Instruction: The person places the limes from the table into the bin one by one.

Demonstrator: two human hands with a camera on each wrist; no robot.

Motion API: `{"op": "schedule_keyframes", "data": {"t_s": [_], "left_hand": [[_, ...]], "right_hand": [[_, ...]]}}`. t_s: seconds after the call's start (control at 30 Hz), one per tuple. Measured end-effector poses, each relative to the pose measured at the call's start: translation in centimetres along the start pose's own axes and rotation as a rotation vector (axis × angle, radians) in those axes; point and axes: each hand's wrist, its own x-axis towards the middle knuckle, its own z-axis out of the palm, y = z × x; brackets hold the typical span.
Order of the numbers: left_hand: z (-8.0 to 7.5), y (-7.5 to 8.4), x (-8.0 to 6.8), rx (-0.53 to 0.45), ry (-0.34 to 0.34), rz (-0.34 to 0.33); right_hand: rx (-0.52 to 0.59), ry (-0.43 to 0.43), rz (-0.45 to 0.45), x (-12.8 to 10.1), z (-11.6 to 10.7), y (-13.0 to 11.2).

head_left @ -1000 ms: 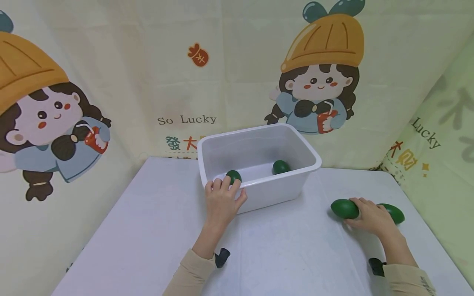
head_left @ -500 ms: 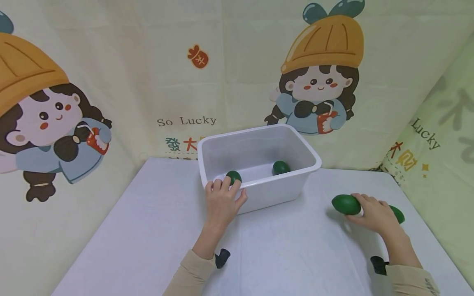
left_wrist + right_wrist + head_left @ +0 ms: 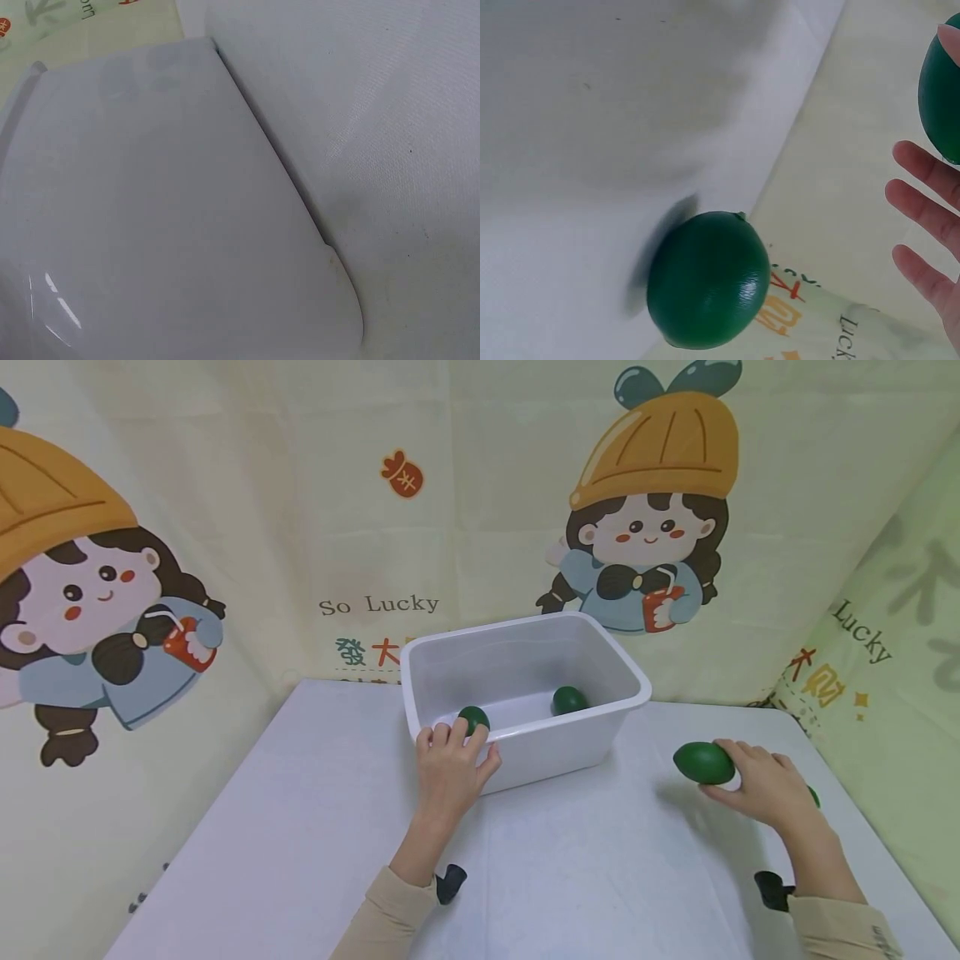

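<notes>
In the head view my right hand [image 3: 772,785] pinches a green lime [image 3: 703,763] between thumb and fingers, raised off the table. The right wrist view shows that held lime [image 3: 941,94] at the edge, with the other fingers spread away from it. Below and behind the right hand another lime [image 3: 709,280] lies on the table, mostly hidden in the head view. My left hand [image 3: 450,772] grips the near rim of a white plastic bin [image 3: 555,747], fingers hooked over it. Inside are two limes, one lime [image 3: 474,719] by those fingertips and one lime [image 3: 570,700] farther right.
The white table [image 3: 300,827] runs to a patterned cloth backdrop [image 3: 495,485] at the back and right side. The bin's outer wall [image 3: 165,202] fills much of the left wrist view. Table surface lies between the bin and my right hand.
My right hand has lifted its lime off the table and shifted slightly up and right, covering more of the lime behind. The left hand and bin have stayed put.
</notes>
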Motion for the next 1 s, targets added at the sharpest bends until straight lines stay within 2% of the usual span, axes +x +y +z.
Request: {"op": "schedule_keyframes", "data": {"t_s": [0.33, 1.0], "left_hand": [[0.0, -0.1, 0.1, -0.004, -0.002, 0.000], [0.1, -0.1, 0.2, -0.010, 0.016, -0.003]], "right_hand": [[-0.026, 0.043, -0.022, 0.4, -1.5, -0.7], [-0.045, 0.070, -0.012, 1.3, -3.7, -2.5]]}}
